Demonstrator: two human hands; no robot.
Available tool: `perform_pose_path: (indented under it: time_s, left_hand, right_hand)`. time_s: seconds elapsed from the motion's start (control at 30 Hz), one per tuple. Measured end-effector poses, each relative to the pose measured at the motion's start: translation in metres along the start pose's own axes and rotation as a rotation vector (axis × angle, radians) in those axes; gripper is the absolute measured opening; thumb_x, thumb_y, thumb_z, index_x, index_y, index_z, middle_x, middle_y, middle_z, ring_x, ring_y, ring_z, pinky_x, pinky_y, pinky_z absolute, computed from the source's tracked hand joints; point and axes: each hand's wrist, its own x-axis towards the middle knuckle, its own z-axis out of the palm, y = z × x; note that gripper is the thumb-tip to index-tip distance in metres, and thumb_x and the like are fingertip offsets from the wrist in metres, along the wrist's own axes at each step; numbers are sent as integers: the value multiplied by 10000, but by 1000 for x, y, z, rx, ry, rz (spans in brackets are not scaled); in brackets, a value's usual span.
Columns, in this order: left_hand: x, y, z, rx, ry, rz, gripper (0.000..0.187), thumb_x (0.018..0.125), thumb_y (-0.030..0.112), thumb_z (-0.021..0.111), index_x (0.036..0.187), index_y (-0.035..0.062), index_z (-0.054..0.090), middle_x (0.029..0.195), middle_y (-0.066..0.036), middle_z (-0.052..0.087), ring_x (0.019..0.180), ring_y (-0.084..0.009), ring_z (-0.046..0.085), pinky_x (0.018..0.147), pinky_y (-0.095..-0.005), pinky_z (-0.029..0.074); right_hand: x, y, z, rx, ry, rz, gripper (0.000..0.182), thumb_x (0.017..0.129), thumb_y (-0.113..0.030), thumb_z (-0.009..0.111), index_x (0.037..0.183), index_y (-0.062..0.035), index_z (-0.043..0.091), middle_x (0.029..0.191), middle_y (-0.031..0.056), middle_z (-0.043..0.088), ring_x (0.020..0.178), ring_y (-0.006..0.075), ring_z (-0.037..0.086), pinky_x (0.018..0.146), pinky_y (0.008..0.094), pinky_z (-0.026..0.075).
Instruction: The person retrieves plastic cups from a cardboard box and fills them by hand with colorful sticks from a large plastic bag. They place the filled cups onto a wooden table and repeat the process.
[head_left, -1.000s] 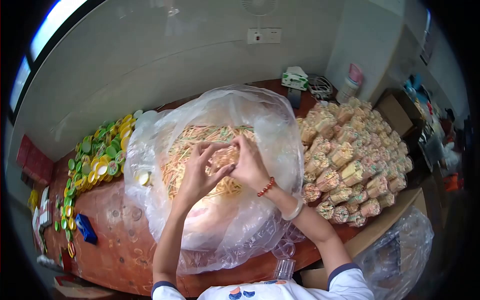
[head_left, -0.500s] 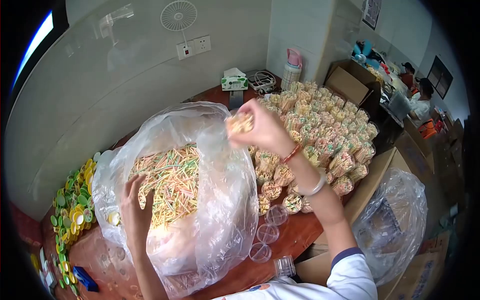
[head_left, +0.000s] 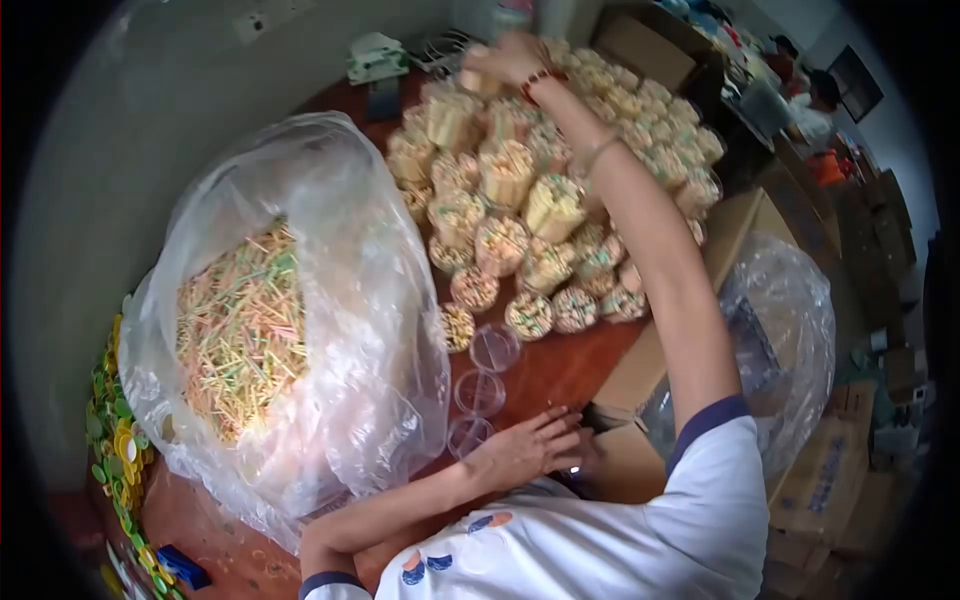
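Observation:
My right hand [head_left: 512, 58] is stretched to the far side of the pile, its fingers closed around a clear cup of sticks [head_left: 481, 80]. Under and before it stand many filled cups [head_left: 505, 172], packed with thin pastel sticks. My left hand [head_left: 525, 446] reaches over the table's near edge, fingers extended and slightly apart; a small glint shows below them, but I cannot make out what it is. Beside that hand lie round clear empty cups [head_left: 479, 393]. A big clear plastic bag [head_left: 365, 300] to the left holds a heap of loose sticks [head_left: 245, 335].
Green and yellow lids [head_left: 125, 445] spread along the left edge, near a blue object [head_left: 183, 566]. A tissue box [head_left: 378, 58] stands at the back. On the right are an open cardboard box [head_left: 625, 462] and a plastic bag [head_left: 790, 330]. People sit working farther off.
My right hand has carried the filled cup from above the bag to the back of the pile. My left hand has left the sticks and moved right, near the empty cups. The view has shifted.

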Motion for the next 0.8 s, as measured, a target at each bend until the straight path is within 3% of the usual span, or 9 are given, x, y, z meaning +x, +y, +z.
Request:
perform_pose_path:
  time_s: [0.1,0.17,0.2,0.4,0.47,0.57,0.7,0.73,0.8]
  left_hand:
    - [6,-2,-8,77,-49,-56,431,976,225,512,1402,193,571,1469,-82,537,1416,-283,462,1251,-463,266]
    - [2,-2,-2,146,-27,-158,421,984,222,499,1397,190,574,1422,-127,573,1366,-294,519,1230,-465,299]
    - [-1,-3,-2,130,-12,-138,415,982,200,487,1386,185,580,1383,-160,597,1325,-302,557,1218,-469,320]
    - [-22,-8,-21,145,133,-181,518,968,160,500,1485,181,485,1287,-132,608,1222,-299,601,1184,-487,377]
    - [-27,-2,-36,93,230,-244,510,983,197,543,1486,146,472,1282,-149,584,1184,-325,598,1154,-486,410]
    - [-52,9,-77,-232,496,-360,597,978,282,657,1485,71,423,1384,-198,502,1283,-402,517,1128,-483,424]
    - [-94,13,-113,-535,1236,-597,784,969,225,662,1555,-16,199,1458,-230,440,1380,-369,457,1178,-447,347]
    - [-100,14,-124,-675,1429,-634,778,965,191,647,1555,-21,187,1477,-230,423,1408,-354,436,1194,-442,323]
    - [-119,13,-145,-354,1281,-703,736,992,185,587,1566,-11,170,1506,-242,392,1454,-361,387,1216,-447,292]
  right_hand:
    - [19,30,14,-13,-144,143,617,662,-575,876,896,-14,765,857,190,751,775,295,742,686,409,572]
    - [-6,7,5,63,93,12,603,651,-503,897,985,-14,781,1066,265,743,1025,365,725,908,435,588]
    - [-7,-3,-8,21,-200,93,640,646,-450,924,1086,-21,744,1118,231,738,1011,359,725,915,427,582]
    - [-35,-9,-17,-35,-217,-88,634,665,-334,912,1154,1,685,1163,241,705,1070,374,689,936,432,559]
    - [-42,-13,-18,-89,-137,-4,608,731,-353,887,1188,-16,670,1160,216,696,1178,378,605,1018,433,493]
    - [-64,-33,-46,83,151,-287,641,806,-412,851,1268,-22,638,1313,198,632,1255,353,569,1062,466,461]
    - [-152,-137,-108,1472,-869,-268,757,871,-483,810,1388,-15,518,1397,100,574,1332,249,526,1133,419,421]
    - [-183,-157,-98,1492,-941,-349,744,879,-448,809,1395,-14,495,1399,106,569,1332,236,526,1139,405,415]
    - [-226,-186,-77,1496,-977,-390,673,898,-336,808,1384,-9,477,1382,123,567,1300,208,547,1122,379,434]
